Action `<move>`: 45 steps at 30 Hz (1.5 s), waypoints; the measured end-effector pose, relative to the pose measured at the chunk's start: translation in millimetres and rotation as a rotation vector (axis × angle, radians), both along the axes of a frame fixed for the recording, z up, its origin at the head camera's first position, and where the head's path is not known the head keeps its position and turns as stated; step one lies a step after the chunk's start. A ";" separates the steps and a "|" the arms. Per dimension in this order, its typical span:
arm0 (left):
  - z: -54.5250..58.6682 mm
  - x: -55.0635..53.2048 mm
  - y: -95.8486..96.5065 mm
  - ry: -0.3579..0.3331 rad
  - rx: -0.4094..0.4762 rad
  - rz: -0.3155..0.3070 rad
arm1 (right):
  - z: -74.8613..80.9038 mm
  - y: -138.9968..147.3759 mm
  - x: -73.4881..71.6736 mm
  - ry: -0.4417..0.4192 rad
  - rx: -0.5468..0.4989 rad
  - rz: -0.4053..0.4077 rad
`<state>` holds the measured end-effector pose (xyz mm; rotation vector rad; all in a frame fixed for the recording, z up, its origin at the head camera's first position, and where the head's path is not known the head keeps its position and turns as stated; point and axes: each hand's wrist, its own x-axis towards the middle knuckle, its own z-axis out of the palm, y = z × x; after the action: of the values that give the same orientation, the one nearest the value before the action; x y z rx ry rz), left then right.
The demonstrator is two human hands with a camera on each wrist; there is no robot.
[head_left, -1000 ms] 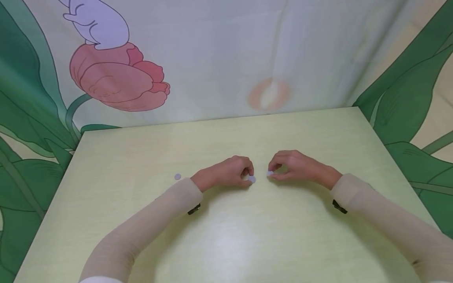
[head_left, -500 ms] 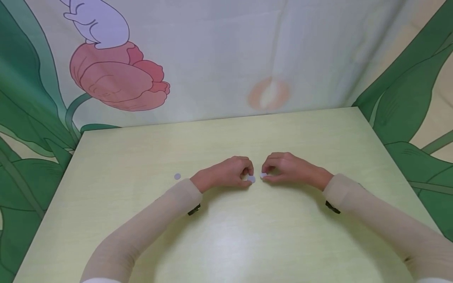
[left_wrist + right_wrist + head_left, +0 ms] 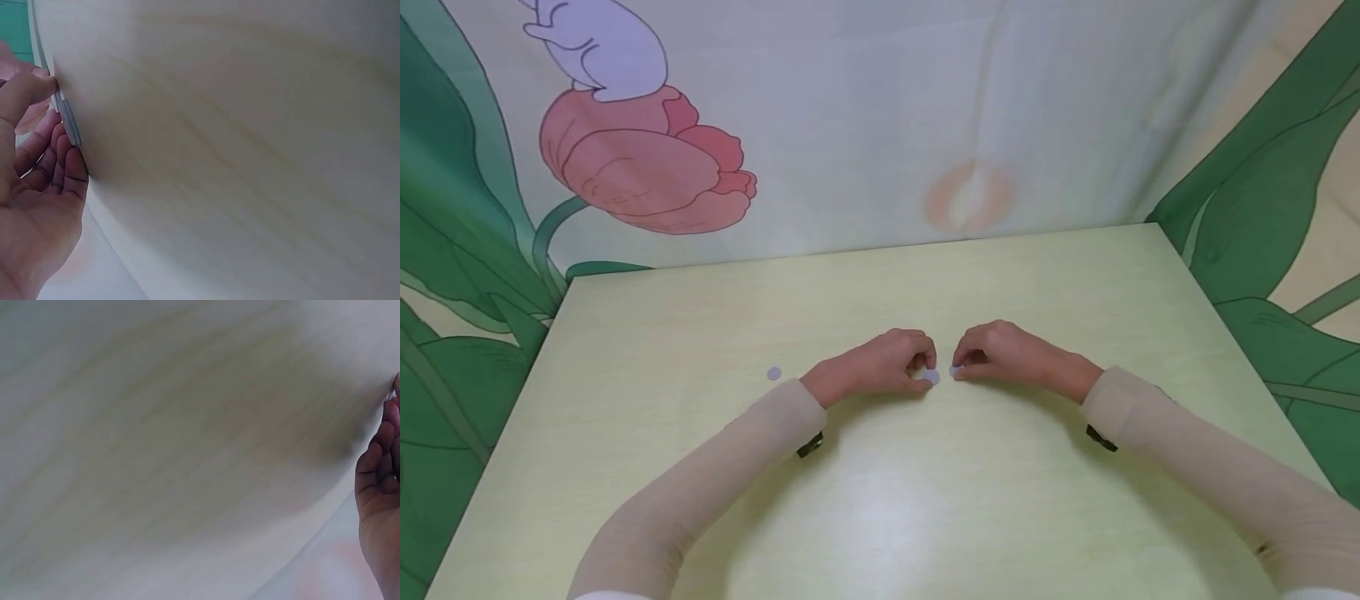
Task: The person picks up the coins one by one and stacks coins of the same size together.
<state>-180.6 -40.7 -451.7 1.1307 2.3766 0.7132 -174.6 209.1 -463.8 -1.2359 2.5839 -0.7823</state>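
My left hand (image 3: 891, 364) pinches a small round pale grey disc (image 3: 931, 377) between thumb and fingers, low over the middle of the table. In the left wrist view the grey discs (image 3: 70, 123) at its fingertips show edge-on, one against another like a thin stack. Just to the right, my right hand (image 3: 1009, 354) pinches another pale disc (image 3: 955, 372), partly covered by its fingers. A narrow gap separates the two hands' discs in the head view. Farther left, beyond the left forearm, a single disc (image 3: 774, 374) lies flat on the table.
The pale wood-look table (image 3: 880, 500) spans the view below both forearms. Behind it hangs a white cloth (image 3: 842, 142) printed with a pink flower and green leaves. A small black piece (image 3: 810, 445) sits under the left cuff, and a similar one (image 3: 1102, 438) under the right.
My right hand has moved left with its disc, closer to the left hand, and then nearly stopped. My left hand and the lone disc have stayed in place.
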 end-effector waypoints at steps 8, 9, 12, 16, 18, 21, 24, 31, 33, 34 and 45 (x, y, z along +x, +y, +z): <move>0.2 0.0 0.9 0.009 -0.011 0.005 | 4.8 0.6 3.2 -0.027 0.014 -0.062; 0.5 0.1 -0.1 0.008 -0.010 0.008 | 5.8 0.8 3.9 -0.029 0.015 -0.070; 3.0 1.6 -6.7 0.011 0.001 0.029 | 9.1 0.8 6.1 -0.055 0.007 -0.087; 8.7 7.3 -26.5 0.033 0.040 0.082 | 8.8 1.6 7.1 -0.094 -0.008 -0.097; 11.1 11.5 -41.3 0.044 0.060 0.122 | 5.9 2.6 6.5 -0.107 -0.020 -0.098; 12.8 17.6 -67.1 0.066 0.081 0.184 | 2.4 4.3 5.5 -0.125 -0.045 -0.107; 15.9 24.0 -94.8 0.081 0.078 0.265 | -0.5 6.2 5.4 -0.144 -0.079 -0.117; 26.0 36.7 -156.9 0.089 0.039 0.437 | -6.2 9.0 5.7 -0.162 -0.101 -0.141; 26.6 39.4 -170.5 0.090 0.010 0.470 | -5.6 9.0 6.3 -0.154 -0.098 -0.138; 26.7 40.4 -175.7 0.088 -0.006 0.480 | -6.0 9.5 6.7 -0.150 -0.099 -0.137; 14.6 37.6 -196.9 0.059 -0.029 0.487 | -7.6 9.0 7.6 -0.149 -0.115 -0.148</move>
<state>-143.0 -237.6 -437.0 0.5627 2.7333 0.8012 -167.0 218.0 -471.4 -0.9803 2.5615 -1.0232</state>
